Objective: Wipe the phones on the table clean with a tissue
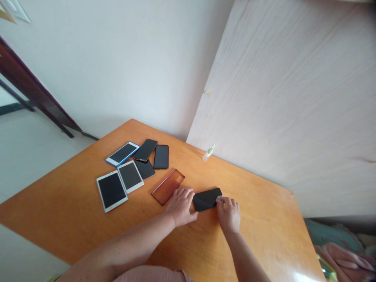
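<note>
A black smartphone lies screen up on the wooden table, between my two hands. My left hand grips its left end, the thumb near the lower corner and the fingers by the upper one. My right hand is closed on a small white wipe, pressed against the phone's right end; most of the wipe is hidden by the fingers. Just beyond my left hand lies a clear reddish-brown phone case, partly touching or behind the fingers; I cannot tell which.
Several devices lie at the left: two white tablets, a white device in a blue case and black phones. Near the table's back edge stands a small bottle with a pale green top. A wall and a wooden panel rise behind.
</note>
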Motion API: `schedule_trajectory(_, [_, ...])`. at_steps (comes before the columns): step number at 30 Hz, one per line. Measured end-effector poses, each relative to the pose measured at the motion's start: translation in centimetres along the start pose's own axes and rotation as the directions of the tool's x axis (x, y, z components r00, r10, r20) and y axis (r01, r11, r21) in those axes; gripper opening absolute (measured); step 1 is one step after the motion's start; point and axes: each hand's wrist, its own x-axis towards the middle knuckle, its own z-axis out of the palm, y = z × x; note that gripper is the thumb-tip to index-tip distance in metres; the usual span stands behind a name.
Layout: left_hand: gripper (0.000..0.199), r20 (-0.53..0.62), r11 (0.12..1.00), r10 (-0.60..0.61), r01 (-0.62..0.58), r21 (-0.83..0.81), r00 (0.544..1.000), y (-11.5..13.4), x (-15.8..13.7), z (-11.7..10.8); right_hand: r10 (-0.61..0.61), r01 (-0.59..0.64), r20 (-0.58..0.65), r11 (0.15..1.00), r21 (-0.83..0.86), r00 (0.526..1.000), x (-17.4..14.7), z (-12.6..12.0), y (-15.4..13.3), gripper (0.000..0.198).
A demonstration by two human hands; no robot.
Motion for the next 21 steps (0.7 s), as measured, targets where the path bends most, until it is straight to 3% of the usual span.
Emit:
schedule_trajectory(3, [0.064, 0.011, 1.000, -0.006, 0.006, 0.009, 1.000, 0.1, 0.0, -0.1, 0.092, -0.093, -0.052, 0.995, -0.024, 0.994, 0.0, 0.2, -0.1, 0.023])
schedule_trajectory(7, [0.062, 0.019, 1.000, -0.007, 0.007, 0.011, 1.000, 0.0, 0.0, 0.0, -0.113, 0.097, 0.150, 0.989, 0.112, 0.982, -2.2, 0.8, -2.8, 0.020])
schedule_trajectory(9, [0.063, 0.014, 1.000, -0.005, 0.005, 0.008, 1.000, 0.0, 0.0, 0.0, -0.143, 0.112, 0.210, 0.982, 0.150, 0.967, -2.4, 0.5, -3.0, 0.018])
schedule_trajectory(13, [0.065, 0.011, 1.000, -0.005, 0.005, 0.008, 1.000, 0.0, 0.0, 0.0, 0.183, -0.186, 0.104, 0.982, 0.016, 0.978, -0.2, -0.7, -1.1, 0.023])
schedule_trajectory(15, [0.066, 0.008, 1.000, -0.003, 0.003, 0.006, 1.000, 0.0, 0.0, 0.0, 0.243, -0.243, 0.077, 0.970, -0.008, 0.967, 0.2, -0.7, -0.9, 0.024])
schedule_trajectory(18, [0.064, 0.011, 1.000, -0.002, 0.002, 0.011, 1.000, 0.0, 0.0, 0.0, 0.075, -0.090, 0.189, 0.993, 0.070, 0.979, -0.9, -0.1, -2.7, 0.019])
schedule_trajectory(21, [0.062, 0.014, 1.000, -0.008, 0.007, 0.023, 1.000, 0.0, 0.0, 0.0, -0.102, 0.056, 0.299, 0.986, 0.158, 0.949, -1.5, 0.3, -4.2, 0.017])
